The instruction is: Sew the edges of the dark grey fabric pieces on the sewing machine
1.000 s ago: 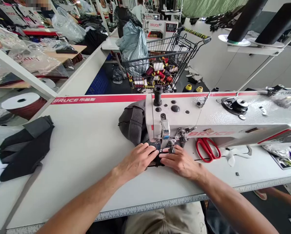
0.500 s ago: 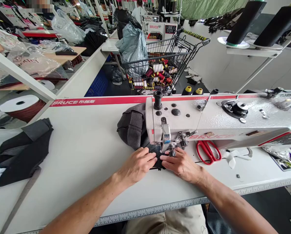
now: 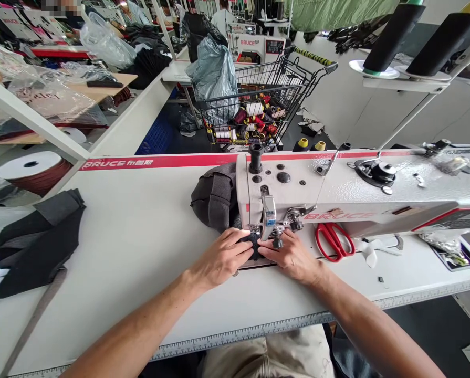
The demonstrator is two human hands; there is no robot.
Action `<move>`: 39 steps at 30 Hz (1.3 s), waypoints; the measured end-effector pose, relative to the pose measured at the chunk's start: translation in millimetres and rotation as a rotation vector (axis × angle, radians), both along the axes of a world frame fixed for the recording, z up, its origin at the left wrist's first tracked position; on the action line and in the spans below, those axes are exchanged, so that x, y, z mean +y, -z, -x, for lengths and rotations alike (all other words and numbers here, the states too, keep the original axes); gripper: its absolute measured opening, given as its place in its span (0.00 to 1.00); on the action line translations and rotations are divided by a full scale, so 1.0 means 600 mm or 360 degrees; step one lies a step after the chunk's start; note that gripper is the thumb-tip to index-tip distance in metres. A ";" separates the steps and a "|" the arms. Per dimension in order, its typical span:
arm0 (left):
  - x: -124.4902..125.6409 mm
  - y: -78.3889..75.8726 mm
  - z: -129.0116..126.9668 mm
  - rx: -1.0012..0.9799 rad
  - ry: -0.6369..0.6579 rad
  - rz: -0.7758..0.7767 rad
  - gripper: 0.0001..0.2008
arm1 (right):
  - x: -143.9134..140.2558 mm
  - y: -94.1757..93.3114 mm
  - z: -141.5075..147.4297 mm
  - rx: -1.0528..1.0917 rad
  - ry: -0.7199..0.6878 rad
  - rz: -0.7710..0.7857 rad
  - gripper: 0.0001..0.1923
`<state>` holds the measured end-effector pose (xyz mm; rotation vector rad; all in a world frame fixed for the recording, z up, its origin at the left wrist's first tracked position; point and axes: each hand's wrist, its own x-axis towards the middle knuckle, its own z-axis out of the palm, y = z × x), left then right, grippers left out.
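Since a second ago both hands have crept forward with the dark cloth, so less of it shows in front of the needle and the fingertips now sit right under the machine head. The white worktop (image 3: 140, 252) is the largest thing here: its left half lies open up to a heap of dark fabric pieces (image 3: 41, 241) near the left edge, its near edge carries a printed ruler strip, and its far edge bears a red band reading "BRUCE" beside characters too small to read. The sewing machine (image 3: 356, 194) spans the right half, its body marked "BRUCE" in red, leaving only a narrow strip of worktop before it. Beyond the worktop stands a wire shopping cart (image 3: 258, 110) filled with thread spools, and another machine further back shows the same brand. The grey fabric (image 3: 215, 197) is bunched in folds behind and left of the machine head, its dark front edge lying flat under the presser foot between the two hands. The left hand (image 3: 219, 257) lies palm down, fingers together, pressing that edge; the right hand (image 3: 292, 257) does likewise, fingertips nearly touching the left's. Red-handled scissors (image 3: 333, 240) lie just right of the right hand, under the machine arm.
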<state>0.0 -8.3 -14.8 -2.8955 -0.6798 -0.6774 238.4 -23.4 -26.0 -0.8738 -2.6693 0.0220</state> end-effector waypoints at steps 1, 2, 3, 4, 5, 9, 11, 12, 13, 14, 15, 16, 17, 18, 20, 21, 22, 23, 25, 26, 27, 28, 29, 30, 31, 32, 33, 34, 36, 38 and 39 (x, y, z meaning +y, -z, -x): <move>0.000 0.000 -0.001 -0.0037 0.0040 -0.0023 0.10 | -0.001 -0.001 0.000 -0.0003 -0.0027 -0.0014 0.13; 0.000 0.000 -0.002 -0.0063 0.0068 -0.0038 0.10 | -0.002 -0.003 -0.001 -0.0006 -0.0050 -0.0022 0.13; 0.000 0.000 -0.003 -0.0076 0.0085 -0.0043 0.10 | -0.003 -0.004 -0.001 -0.0012 -0.0061 -0.0022 0.13; 0.000 0.000 -0.003 -0.0081 0.0091 -0.0040 0.10 | -0.004 -0.006 -0.001 -0.0020 -0.0060 -0.0014 0.12; 0.000 0.000 -0.004 -0.0077 0.0088 -0.0032 0.10 | -0.005 -0.007 -0.001 -0.0030 -0.0052 -0.0002 0.12; 0.001 -0.001 -0.003 -0.0022 0.0038 -0.0005 0.12 | -0.004 -0.007 0.001 -0.0049 0.0000 0.0031 0.10; 0.002 0.001 -0.002 -0.0007 0.0021 -0.0002 0.13 | -0.003 -0.003 0.002 -0.0015 0.0024 0.0021 0.11; 0.003 0.002 -0.001 -0.0006 0.0011 -0.0006 0.13 | -0.002 -0.001 0.002 0.0001 0.0036 0.0016 0.11; 0.004 0.004 0.000 -0.0010 -0.0003 -0.0014 0.13 | 0.000 0.002 0.002 0.0011 0.0048 0.0013 0.11; 0.006 0.006 0.000 -0.0019 -0.0023 -0.0023 0.13 | 0.001 0.004 0.002 0.0015 0.0062 0.0010 0.12; 0.008 0.008 0.000 -0.0031 -0.0045 -0.0031 0.12 | 0.003 0.007 0.002 0.0015 0.0079 0.0006 0.12; 0.009 0.010 0.000 -0.0043 -0.0068 -0.0037 0.12 | 0.005 0.009 0.002 0.0012 0.0098 -0.0001 0.12; 0.011 0.012 0.000 -0.0051 -0.0085 -0.0041 0.12 | 0.006 0.011 0.003 0.0011 0.0117 -0.0007 0.13; 0.013 0.013 0.000 -0.0056 -0.0096 -0.0040 0.13 | 0.008 0.013 0.003 0.0015 0.0131 -0.0013 0.14; 0.016 0.016 -0.001 -0.0064 -0.0096 -0.0033 0.13 | 0.010 0.018 0.003 0.0031 0.0149 -0.0023 0.15; 0.018 0.016 -0.001 -0.0068 -0.0089 -0.0032 0.13 | 0.010 0.020 0.003 0.0042 0.0162 -0.0032 0.15; 0.019 0.016 -0.001 -0.0073 -0.0082 -0.0033 0.14 | 0.011 0.022 0.003 0.0053 0.0177 -0.0046 0.15; 0.021 0.016 0.000 -0.0074 -0.0079 -0.0035 0.14 | 0.011 0.024 0.003 0.0058 0.0192 -0.0062 0.15; 0.024 0.015 0.001 -0.0049 -0.0076 -0.0045 0.13 | 0.011 0.028 0.003 0.0046 0.0226 -0.0082 0.16; 0.026 0.015 0.001 -0.0025 -0.0077 -0.0051 0.13 | 0.011 0.029 0.003 0.0026 0.0244 -0.0080 0.16; 0.027 0.014 0.001 -0.0002 -0.0079 -0.0061 0.14 | 0.010 0.029 0.003 0.0000 0.0260 -0.0073 0.17; 0.029 0.014 0.001 0.0018 -0.0084 -0.0073 0.14 | 0.010 0.029 0.003 -0.0027 0.0276 -0.0063 0.18; 0.031 0.013 0.001 0.0032 -0.0089 -0.0089 0.15 | 0.010 0.029 0.004 -0.0053 0.0295 -0.0053 0.18; 0.032 0.013 0.002 0.0038 -0.0097 -0.0107 0.16 | 0.010 0.028 0.004 -0.0077 0.0316 -0.0042 0.19; 0.034 0.013 0.002 0.0038 -0.0105 -0.0130 0.16 | 0.010 0.027 0.004 -0.0098 0.0334 -0.0028 0.19; 0.036 0.014 0.002 0.0038 -0.0111 -0.0155 0.16 | 0.011 0.025 0.005 -0.0112 0.0348 -0.0011 0.19; 0.039 0.014 0.002 0.0038 -0.0115 -0.0182 0.16 | 0.011 0.024 0.005 -0.0121 0.0358 0.0006 0.19; 0.041 0.015 0.003 0.0041 -0.0114 -0.0209 0.16 | 0.011 0.023 0.005 -0.0125 0.0365 0.0023 0.19; 0.046 0.018 0.004 0.0048 -0.0106 -0.0260 0.16 | 0.012 0.020 0.005 -0.0131 0.0370 0.0048 0.20; 0.050 0.020 0.005 0.0048 -0.0098 -0.0294 0.16 | 0.012 0.017 0.005 -0.0155 0.0390 0.0065 0.20; 0.052 0.021 0.005 0.0044 -0.0099 -0.0303 0.15 | 0.012 0.016 0.005 -0.0176 0.0404 0.0072 0.20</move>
